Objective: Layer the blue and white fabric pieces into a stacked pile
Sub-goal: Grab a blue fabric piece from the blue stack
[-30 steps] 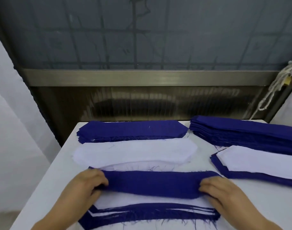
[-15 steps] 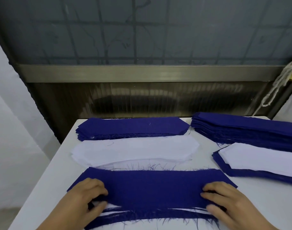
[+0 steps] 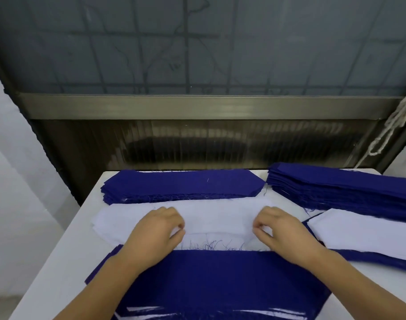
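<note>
A layered pile topped by a blue fabric piece lies at the table's near edge, with white layers showing at its front. Just beyond it sits a stack of white fabric pieces. My left hand and my right hand both rest on this white stack, fingers curled, each pinching the near edge of the top white piece. A stack of blue pieces lies behind the white stack.
A taller stack of blue pieces sits at the back right. In front of it lies a second blue and white layered pile. The white table ends at a dark wall panel. A white cord hangs at right.
Both hands have let go of the blue piece, now flat on the near pile, and moved forward onto the white stack, where they pinch its top piece.
</note>
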Motion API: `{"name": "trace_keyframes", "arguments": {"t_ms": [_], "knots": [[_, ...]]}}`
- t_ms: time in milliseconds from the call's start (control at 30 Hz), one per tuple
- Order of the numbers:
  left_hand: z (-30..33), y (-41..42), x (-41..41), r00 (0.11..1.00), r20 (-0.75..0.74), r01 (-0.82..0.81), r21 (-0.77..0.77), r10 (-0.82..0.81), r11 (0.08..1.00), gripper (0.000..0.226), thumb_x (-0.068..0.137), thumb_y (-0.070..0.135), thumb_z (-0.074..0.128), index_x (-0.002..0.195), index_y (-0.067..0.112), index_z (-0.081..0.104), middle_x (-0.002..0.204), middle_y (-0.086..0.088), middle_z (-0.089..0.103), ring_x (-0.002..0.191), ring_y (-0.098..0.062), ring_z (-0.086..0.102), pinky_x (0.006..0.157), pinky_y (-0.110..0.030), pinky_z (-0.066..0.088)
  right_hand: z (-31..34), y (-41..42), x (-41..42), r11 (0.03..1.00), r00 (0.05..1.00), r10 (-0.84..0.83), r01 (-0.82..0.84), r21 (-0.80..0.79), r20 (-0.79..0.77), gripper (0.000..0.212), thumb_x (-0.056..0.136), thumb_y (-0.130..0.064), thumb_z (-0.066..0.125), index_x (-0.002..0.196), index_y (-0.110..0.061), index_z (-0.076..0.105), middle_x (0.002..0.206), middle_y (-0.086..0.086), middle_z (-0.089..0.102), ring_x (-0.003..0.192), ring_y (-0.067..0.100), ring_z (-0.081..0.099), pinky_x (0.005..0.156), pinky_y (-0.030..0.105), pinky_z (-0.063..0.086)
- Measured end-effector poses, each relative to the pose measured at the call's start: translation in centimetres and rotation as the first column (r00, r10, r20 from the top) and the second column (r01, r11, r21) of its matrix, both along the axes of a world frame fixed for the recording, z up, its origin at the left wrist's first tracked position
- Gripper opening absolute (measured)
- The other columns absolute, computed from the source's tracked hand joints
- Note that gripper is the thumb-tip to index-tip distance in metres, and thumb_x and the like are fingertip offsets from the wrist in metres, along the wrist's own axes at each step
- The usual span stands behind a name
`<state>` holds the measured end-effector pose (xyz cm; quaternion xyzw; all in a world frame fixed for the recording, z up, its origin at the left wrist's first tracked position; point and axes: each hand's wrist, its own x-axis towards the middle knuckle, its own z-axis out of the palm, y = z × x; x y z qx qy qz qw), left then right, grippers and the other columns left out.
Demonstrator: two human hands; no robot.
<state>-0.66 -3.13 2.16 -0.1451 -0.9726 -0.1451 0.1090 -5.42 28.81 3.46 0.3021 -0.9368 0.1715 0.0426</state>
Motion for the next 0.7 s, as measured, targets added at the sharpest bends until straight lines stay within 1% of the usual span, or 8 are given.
{"name": "trace_keyframes", "arguments": {"t_ms": [67,167,267,333,433,500,600,700], "knots": [[0.3,1.2,-2.8,0.998,-0.042,-0.038,0.038,0.040,0.999,0.019,0.094,0.032,0.055,0.109,0.028,0.066,0.110,0.017,0.059,0.096,-0.005,0.054,0.086,-0.010,0.030,0.1,-1.7,-2.8,0.998,0.999,-0.035,0.035,-0.053,-0.011,0.011,0.096,-0.027,0.056,0.104,-0.025,0.064,0.103,-0.016,0.055,0.094,0.004,0.050,0.082,0.016,0.042],[0.8,2.4,-6.6,0.993,-0.050,-0.100,0.095,0.105,0.990,0.026,0.096,0.028,0.054,0.120,0.026,0.062,0.119,0.012,0.059,0.103,-0.006,0.054,0.087,-0.015,0.038,0.1,-3.8,-6.8,0.985,0.991,-0.137,0.136,-0.102,0.001,0.016,0.098,-0.027,0.054,0.113,-0.026,0.059,0.111,-0.013,0.053,0.099,0.005,0.050,0.085,0.017,0.044],[1.1,3.1,-9.8,0.985,0.066,-0.169,0.166,0.160,0.971,0.028,0.097,0.025,0.053,0.125,0.023,0.059,0.124,0.008,0.057,0.109,-0.008,0.054,0.091,-0.018,0.042,-0.3,-5.0,-10.1,0.973,0.978,-0.190,0.199,-0.113,0.087,0.015,0.097,-0.029,0.055,0.112,-0.026,0.055,0.113,-0.010,0.053,0.099,0.006,0.051,0.084,0.019,0.046],[0.9,3.3,-11.2,0.971,0.171,-0.194,0.169,0.165,0.966,0.029,0.098,0.026,0.053,0.126,0.023,0.057,0.127,0.006,0.055,0.113,-0.011,0.052,0.097,-0.023,0.044,-1.0,-5.3,-11.7,0.977,0.974,-0.195,0.204,-0.065,0.118,0.013,0.096,-0.033,0.055,0.109,-0.029,0.054,0.112,-0.010,0.051,0.101,0.008,0.049,0.087,0.023,0.046],[0.5,3.3,-12.3,0.957,0.242,-0.206,0.175,0.161,0.963,0.024,0.096,0.030,0.056,0.119,0.025,0.061,0.123,0.006,0.055,0.113,-0.011,0.049,0.101,-0.032,0.044,-2.1,-5.3,-13.1,0.982,0.977,-0.187,0.187,0.007,0.101,0.008,0.095,-0.038,0.056,0.100,-0.034,0.051,0.106,-0.013,0.048,0.102,0.008,0.046,0.095,0.030,0.044],[0.5,3.3,-12.8,0.951,0.264,-0.215,0.195,0.160,0.957,0.020,0.094,0.034,0.059,0.112,0.027,0.062,0.118,0.009,0.055,0.111,-0.011,0.049,0.100,-0.035,0.045,-2.6,-5.3,-13.7,0.985,0.981,-0.171,0.171,0.015,0.089,0.007,0.095,-0.038,0.056,0.095,-0.036,0.050,0.103,-0.014,0.048,0.100,0.008,0.045,0.094,0.031,0.043],[0.7,3.3,-13.2,0.943,0.294,-0.227,0.233,0.154,0.946,0.019,0.089,0.042,0.063,0.104,0.030,0.063,0.111,0.012,0.053,0.106,-0.009,0.048,0.096,-0.035,0.046,-2.7,-5.1,-14.4,0.989,0.982,-0.142,0.145,-0.011,0.125,0.008,0.094,-0.037,0.057,0.088,-0.036,0.051,0.095,-0.016,0.049,0.093,0.007,0.046,0.087,0.027,0.042],[0.9,3.5,-13.6,0.934,0.322,-0.232,0.218,0.155,0.948,0.024,0.084,0.050,0.066,0.100,0.032,0.062,0.108,0.012,0.052,0.103,-0.009,0.048,0.093,-0.035,0.047,-2.5,-5.1,-15.2,0.986,0.965,-0.138,0.156,-0.064,0.223,0.012,0.095,-0.037,0.057,0.084,-0.034,0.054,0.092,-0.014,0.051,0.089,0.007,0.051,0.078,0.021,0.041]]}}
